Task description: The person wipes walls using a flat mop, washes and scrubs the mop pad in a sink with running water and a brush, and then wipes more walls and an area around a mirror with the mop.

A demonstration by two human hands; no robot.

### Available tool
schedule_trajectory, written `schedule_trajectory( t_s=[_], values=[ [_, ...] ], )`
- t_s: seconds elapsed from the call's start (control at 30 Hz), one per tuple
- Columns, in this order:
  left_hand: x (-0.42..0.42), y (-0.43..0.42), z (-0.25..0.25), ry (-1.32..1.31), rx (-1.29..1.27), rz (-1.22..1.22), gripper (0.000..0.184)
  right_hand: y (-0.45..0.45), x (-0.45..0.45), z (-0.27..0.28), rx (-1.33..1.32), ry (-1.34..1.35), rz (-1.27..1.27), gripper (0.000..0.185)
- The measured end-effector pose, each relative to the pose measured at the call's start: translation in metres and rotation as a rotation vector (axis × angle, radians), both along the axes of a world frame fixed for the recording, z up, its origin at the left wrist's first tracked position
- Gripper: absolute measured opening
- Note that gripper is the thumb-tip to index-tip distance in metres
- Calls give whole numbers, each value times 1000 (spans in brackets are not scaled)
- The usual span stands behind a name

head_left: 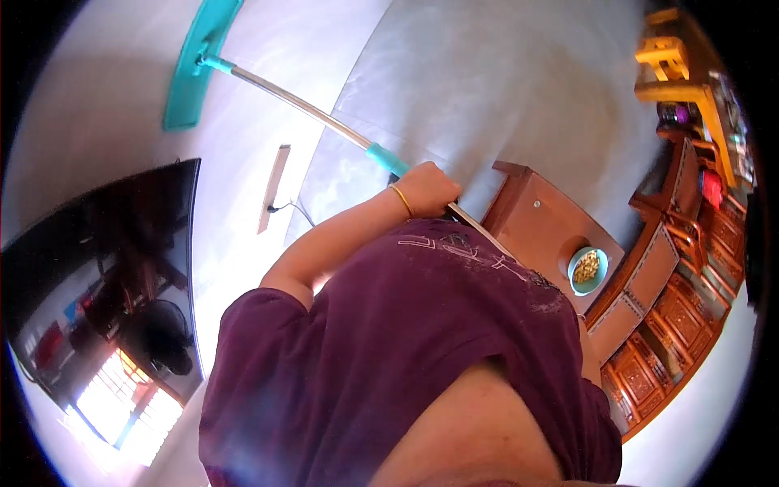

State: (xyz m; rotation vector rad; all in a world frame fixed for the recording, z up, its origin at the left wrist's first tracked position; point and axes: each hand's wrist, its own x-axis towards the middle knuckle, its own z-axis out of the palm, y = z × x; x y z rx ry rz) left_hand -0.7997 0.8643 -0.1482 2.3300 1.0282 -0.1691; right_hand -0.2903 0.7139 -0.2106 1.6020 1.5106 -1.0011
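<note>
My left hand (430, 190), with a yellow bracelet at its wrist, is closed around the metal pole (304, 107) of a flat mop, just below the pole's teal sleeve. The pole slants from the upper left down past my purple shirt. Its long teal head (189, 85) lies against a pale surface at the upper left. Part of my right arm shows at the right side of the shirt; my right hand is hidden.
A large dark screen (105, 284) is at the left. On a brown table (540, 223) stands a teal bowl (587, 271) with small pale-yellow pieces inside. Carved wooden seats (649, 268) line the right, and a yellow stool (665, 57) stands at the upper right.
</note>
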Motion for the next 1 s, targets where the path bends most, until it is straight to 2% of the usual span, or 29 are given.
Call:
schedule_trajectory(
  t_s=[0.13, 0.17, 0.2, 0.27, 0.47, 0.6, 0.73, 0.87, 1.0],
  values=[
    [-2, 2, -17, -50, -64, -20, 16, 6, -32, 31, -82, -50, -52, 26],
    [-3, 2, -25, -51, -67, -37, 16, 4, -31, 37, 1, 10, -197, 25],
    [-2, 2, -35, -52, -78, -48, 17, 1, -36, 41, -1, 6, -212, 25],
    [-2, 0, -54, -58, -100, -74, 18, -5, -46, 47, 26, -145, -85, 28],
    [-9, 5, -107, -35, -221, -100, 22, -15, -77, 71, -53, -305, -25, 27],
    [-20, 13, -131, 57, -275, -114, 25, -16, -97, 84, 5, -291, 18, 28],
    [-37, 13, -174, 87, -310, -18, 24, -3, -136, 99, 33, -285, 104, 30],
    [-58, 16, -217, 207, -296, -9, 24, 16, -186, 113, 181, -135, 154, 23],
    [-73, 14, -227, 275, -316, 12, 28, 28, -219, 112, 167, -56, 131, 22]
  ],
)
